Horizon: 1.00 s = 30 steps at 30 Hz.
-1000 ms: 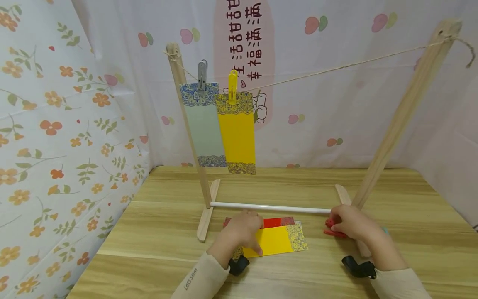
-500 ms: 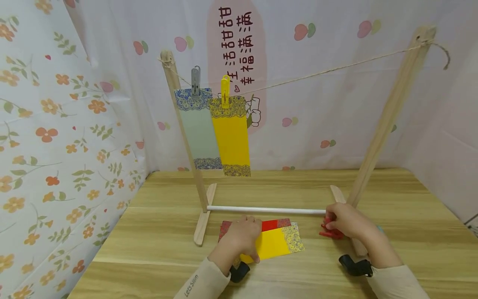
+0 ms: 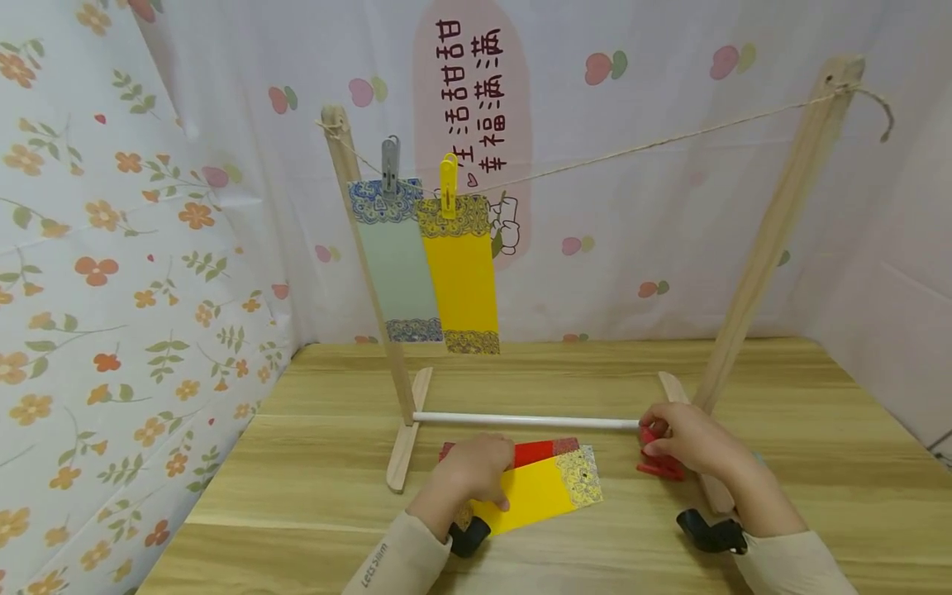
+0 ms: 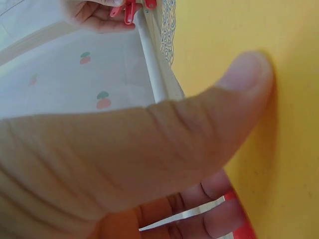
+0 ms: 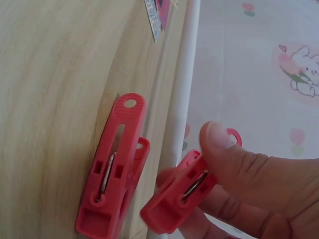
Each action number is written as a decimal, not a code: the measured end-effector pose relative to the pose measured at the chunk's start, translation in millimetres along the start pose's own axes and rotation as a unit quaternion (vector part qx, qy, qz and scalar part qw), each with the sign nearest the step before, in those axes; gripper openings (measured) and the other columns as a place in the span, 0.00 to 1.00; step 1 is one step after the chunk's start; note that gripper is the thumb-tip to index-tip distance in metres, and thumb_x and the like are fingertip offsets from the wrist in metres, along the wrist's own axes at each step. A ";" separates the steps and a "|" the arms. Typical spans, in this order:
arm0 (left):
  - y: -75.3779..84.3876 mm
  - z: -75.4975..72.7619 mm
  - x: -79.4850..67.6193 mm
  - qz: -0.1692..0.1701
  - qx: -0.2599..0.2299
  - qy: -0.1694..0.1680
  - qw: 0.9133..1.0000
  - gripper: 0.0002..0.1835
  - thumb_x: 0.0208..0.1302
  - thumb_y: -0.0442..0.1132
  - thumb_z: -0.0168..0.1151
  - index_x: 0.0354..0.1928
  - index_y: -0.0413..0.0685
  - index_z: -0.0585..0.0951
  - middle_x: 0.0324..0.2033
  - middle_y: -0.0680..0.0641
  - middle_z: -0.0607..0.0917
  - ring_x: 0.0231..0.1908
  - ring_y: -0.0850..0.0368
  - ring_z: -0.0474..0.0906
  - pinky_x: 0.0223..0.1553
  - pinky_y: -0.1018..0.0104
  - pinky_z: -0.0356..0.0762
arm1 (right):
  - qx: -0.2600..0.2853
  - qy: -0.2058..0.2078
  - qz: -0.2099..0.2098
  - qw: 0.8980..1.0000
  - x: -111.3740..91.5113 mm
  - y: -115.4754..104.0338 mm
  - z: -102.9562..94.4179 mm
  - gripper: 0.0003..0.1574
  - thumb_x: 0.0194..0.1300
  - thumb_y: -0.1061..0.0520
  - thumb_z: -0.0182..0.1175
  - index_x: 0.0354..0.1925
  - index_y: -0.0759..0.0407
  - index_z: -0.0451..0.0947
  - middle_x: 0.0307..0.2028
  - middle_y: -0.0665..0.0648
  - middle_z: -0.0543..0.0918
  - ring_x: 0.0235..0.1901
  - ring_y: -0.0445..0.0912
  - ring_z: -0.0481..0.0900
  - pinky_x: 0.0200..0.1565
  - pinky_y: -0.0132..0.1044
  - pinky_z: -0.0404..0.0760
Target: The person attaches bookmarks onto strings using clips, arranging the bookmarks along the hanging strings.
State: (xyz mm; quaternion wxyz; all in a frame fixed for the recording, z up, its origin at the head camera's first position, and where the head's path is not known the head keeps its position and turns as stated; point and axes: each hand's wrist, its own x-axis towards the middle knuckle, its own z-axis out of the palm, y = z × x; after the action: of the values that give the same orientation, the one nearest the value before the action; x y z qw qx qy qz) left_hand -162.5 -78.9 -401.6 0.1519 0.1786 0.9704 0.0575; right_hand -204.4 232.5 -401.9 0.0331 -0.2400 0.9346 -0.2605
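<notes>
My left hand (image 3: 476, 471) holds a yellow card (image 3: 535, 492) with patterned ends, thumb on its face and fingers at its far edge. A red card (image 3: 531, 453) lies partly under it, and a pale patterned corner shows beside them. At the right, my right hand (image 3: 695, 442) pinches a red clothespin (image 5: 174, 199) between thumb and fingers. Another red clothespin (image 5: 112, 164) lies on the table just beside it. From a twine line hang a pale green card (image 3: 402, 273) under a grey clothespin (image 3: 390, 165) and a second yellow card (image 3: 463, 281) under a yellow clothespin (image 3: 449, 186).
Two wooden posts, left (image 3: 369, 273) and right (image 3: 777, 240), carry the twine (image 3: 632, 151). A white rod (image 3: 521, 420) joins their feet behind the cards. A teal bit shows behind my right wrist. A printed cloth (image 3: 610, 273) stands behind the wooden table (image 3: 297, 496).
The view shifts slightly. My left hand has drawn the yellow card a little nearer and tilted it, uncovering more of the red card. My right hand stays by the red clothespins, lifting one slightly.
</notes>
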 end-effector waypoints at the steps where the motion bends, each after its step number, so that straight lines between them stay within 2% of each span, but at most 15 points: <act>1: -1.2 -0.4 0.0 0.003 -0.012 -0.001 1.000 0.21 0.46 0.46 0.81 0.36 0.52 0.78 0.28 0.57 0.74 0.30 0.61 0.69 0.33 0.69 0.71 | 0.000 0.001 -0.004 1.000 -0.2 0.4 -0.5 0.16 0.56 0.62 0.71 0.42 0.68 0.80 0.32 0.53 0.85 0.34 0.45 0.82 0.35 0.37 0.79; 4: -4.7 -3.0 -0.3 0.011 -0.062 -0.006 0.998 0.18 0.49 0.43 0.79 0.34 0.52 0.76 0.26 0.56 0.73 0.28 0.62 0.67 0.30 0.69 0.67 | -0.003 0.006 -0.011 1.000 -0.7 1.9 -3.0 0.16 0.57 0.62 0.70 0.43 0.69 0.81 0.31 0.52 0.85 0.33 0.42 0.80 0.34 0.34 0.78; 8: -10.9 -9.3 -0.5 0.035 -0.108 -0.006 0.994 0.14 0.54 0.39 0.76 0.36 0.52 0.77 0.28 0.56 0.75 0.29 0.62 0.68 0.32 0.70 0.68 | -0.006 0.012 -0.020 1.000 0.7 0.9 -6.8 0.17 0.59 0.61 0.69 0.44 0.70 0.82 0.30 0.50 0.85 0.31 0.39 0.78 0.32 0.32 0.77; 13: -14.9 -14.5 -1.1 0.094 -0.114 0.000 0.989 0.10 0.58 0.38 0.73 0.40 0.51 0.82 0.24 0.56 0.71 0.27 0.64 0.66 0.33 0.73 0.67 | 0.000 0.007 -0.019 1.000 1.4 -3.0 -8.8 0.17 0.60 0.60 0.69 0.45 0.71 0.82 0.30 0.50 0.85 0.29 0.37 0.76 0.31 0.31 0.75; 16: -14.7 -16.7 -1.6 0.122 -0.113 -0.002 0.986 0.06 0.60 0.37 0.71 0.35 0.50 0.82 0.21 0.56 0.68 0.25 0.65 0.64 0.31 0.73 0.64 | 0.002 0.004 -0.017 1.000 0.7 -4.6 -8.7 0.18 0.60 0.60 0.69 0.46 0.70 0.82 0.31 0.50 0.85 0.29 0.37 0.76 0.31 0.31 0.75; 20: -14.0 -20.8 -4.0 0.136 -0.112 0.000 0.984 0.05 0.62 0.37 0.70 0.30 0.51 0.82 0.21 0.57 0.71 0.25 0.66 0.65 0.31 0.74 0.66 | 0.016 -0.001 -0.018 1.000 0.8 -6.3 -7.2 0.19 0.61 0.59 0.68 0.48 0.70 0.82 0.31 0.50 0.84 0.28 0.35 0.75 0.30 0.30 0.75; 24: -15.5 -24.5 -6.8 0.143 -0.124 0.002 0.982 0.05 0.63 0.37 0.68 0.29 0.51 0.82 0.23 0.58 0.76 0.25 0.66 0.66 0.31 0.75 0.68 | 0.032 0.002 -0.031 0.999 1.1 -7.6 -6.2 0.19 0.62 0.59 0.68 0.48 0.72 0.81 0.30 0.50 0.84 0.26 0.34 0.74 0.28 0.30 0.74; 30: -21.8 -29.3 -11.6 0.160 -0.155 0.020 0.975 0.04 0.64 0.37 0.67 0.31 0.50 0.82 0.26 0.58 0.79 0.27 0.66 0.68 0.34 0.75 0.71 | 0.054 0.001 -0.028 0.998 0.6 -14.6 -5.5 0.20 0.63 0.60 0.67 0.50 0.72 0.80 0.32 0.51 0.84 0.24 0.37 0.76 0.27 0.30 0.76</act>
State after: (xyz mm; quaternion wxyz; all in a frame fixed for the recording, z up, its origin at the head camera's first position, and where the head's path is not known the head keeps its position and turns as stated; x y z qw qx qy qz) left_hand -168.6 -105.0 -374.3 0.1472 0.3050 0.9112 0.2344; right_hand -199.7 223.8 -389.8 0.0380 -0.2637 0.9122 -0.3112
